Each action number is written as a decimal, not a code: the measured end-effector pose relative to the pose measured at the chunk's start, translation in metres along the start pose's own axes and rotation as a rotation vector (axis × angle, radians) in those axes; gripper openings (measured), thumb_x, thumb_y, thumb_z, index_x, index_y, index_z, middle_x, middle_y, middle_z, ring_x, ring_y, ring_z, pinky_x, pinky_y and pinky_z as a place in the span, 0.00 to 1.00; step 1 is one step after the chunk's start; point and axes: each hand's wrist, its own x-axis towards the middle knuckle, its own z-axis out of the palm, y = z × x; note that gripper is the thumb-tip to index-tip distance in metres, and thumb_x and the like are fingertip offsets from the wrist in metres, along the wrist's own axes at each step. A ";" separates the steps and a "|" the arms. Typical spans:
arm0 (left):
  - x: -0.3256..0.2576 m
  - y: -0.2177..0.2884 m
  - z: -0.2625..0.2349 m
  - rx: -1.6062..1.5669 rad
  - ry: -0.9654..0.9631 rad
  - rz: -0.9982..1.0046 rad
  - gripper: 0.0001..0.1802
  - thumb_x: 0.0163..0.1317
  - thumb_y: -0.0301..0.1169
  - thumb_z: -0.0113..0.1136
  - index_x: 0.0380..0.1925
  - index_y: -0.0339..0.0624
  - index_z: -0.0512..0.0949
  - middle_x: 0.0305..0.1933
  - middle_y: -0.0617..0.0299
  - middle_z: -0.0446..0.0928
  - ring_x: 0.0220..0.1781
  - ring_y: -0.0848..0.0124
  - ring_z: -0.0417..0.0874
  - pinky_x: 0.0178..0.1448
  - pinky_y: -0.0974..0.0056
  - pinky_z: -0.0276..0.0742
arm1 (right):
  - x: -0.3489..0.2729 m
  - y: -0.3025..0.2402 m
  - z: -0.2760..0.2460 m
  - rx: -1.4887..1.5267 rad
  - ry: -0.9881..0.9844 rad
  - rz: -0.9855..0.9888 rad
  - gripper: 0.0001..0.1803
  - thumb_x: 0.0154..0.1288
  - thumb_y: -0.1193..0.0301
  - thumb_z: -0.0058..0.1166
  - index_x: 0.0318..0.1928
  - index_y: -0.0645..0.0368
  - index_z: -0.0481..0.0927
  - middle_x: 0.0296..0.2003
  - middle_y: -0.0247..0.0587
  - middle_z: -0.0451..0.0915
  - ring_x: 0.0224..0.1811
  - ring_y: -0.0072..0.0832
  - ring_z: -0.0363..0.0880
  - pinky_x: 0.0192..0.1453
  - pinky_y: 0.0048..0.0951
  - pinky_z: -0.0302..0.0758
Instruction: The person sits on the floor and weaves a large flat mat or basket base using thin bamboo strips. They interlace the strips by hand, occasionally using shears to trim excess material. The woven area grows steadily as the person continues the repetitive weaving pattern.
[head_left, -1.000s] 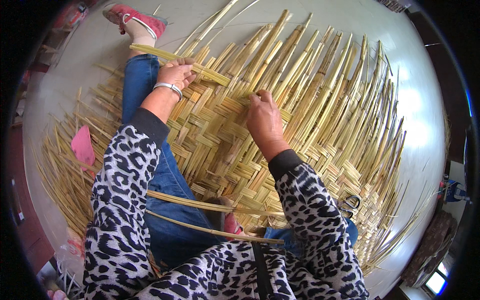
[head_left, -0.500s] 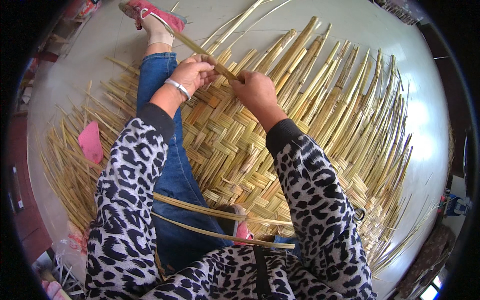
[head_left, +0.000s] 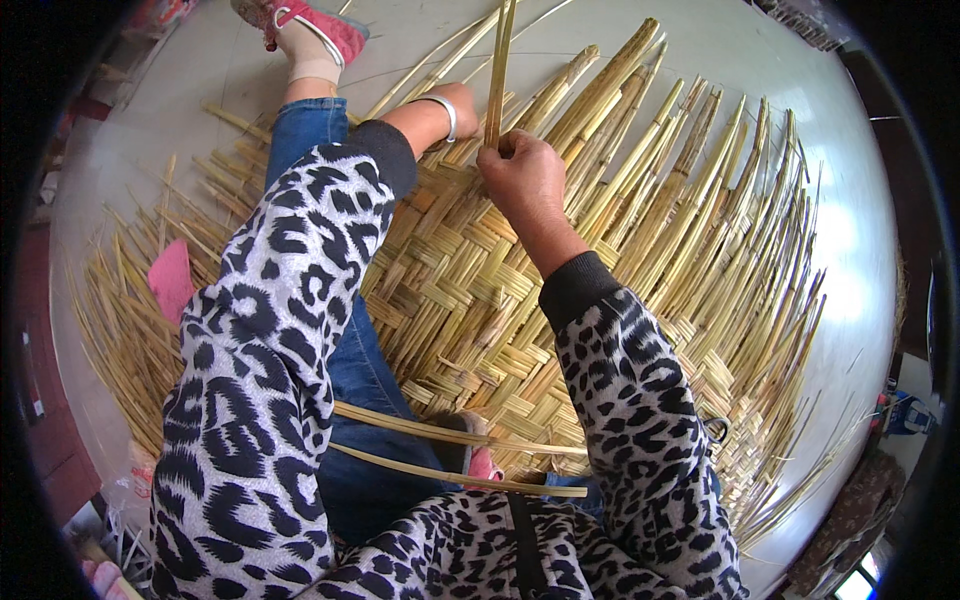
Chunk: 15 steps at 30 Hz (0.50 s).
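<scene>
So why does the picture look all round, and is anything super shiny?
In the head view, the fisheye lens rounds the scene and leaves black corners; glare whitens the floor at right; the woven mat looks fairly sharp.

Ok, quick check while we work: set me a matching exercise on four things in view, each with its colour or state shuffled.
1. Right hand
2. Bracelet
3. Jeans
4. Mat

A. Blue
B. Partly woven
C. Gripping a strip
D. Silvery

Pairs: 1-C, 2-D, 3-A, 4-B.
</scene>
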 end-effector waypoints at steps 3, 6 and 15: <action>0.003 -0.015 -0.003 -0.097 -0.059 -0.001 0.35 0.44 0.50 0.75 0.42 0.29 0.83 0.45 0.42 0.83 0.48 0.54 0.85 0.54 0.59 0.78 | 0.001 0.002 0.001 0.027 0.034 0.019 0.13 0.55 0.65 0.57 0.31 0.65 0.82 0.28 0.58 0.82 0.34 0.52 0.82 0.42 0.44 0.78; 0.002 -0.029 0.003 -0.372 -0.082 0.067 0.38 0.43 0.48 0.77 0.47 0.26 0.80 0.48 0.44 0.82 0.48 0.58 0.85 0.55 0.62 0.77 | 0.003 0.006 0.004 0.094 0.037 0.098 0.14 0.55 0.65 0.57 0.32 0.66 0.82 0.28 0.57 0.82 0.34 0.50 0.83 0.42 0.43 0.78; -0.014 -0.041 0.017 -0.798 -0.197 0.124 0.36 0.51 0.41 0.76 0.55 0.28 0.74 0.44 0.56 0.82 0.43 0.72 0.82 0.50 0.67 0.78 | 0.008 0.016 0.019 0.233 0.073 0.272 0.16 0.55 0.64 0.59 0.35 0.67 0.83 0.28 0.55 0.83 0.33 0.47 0.84 0.42 0.39 0.79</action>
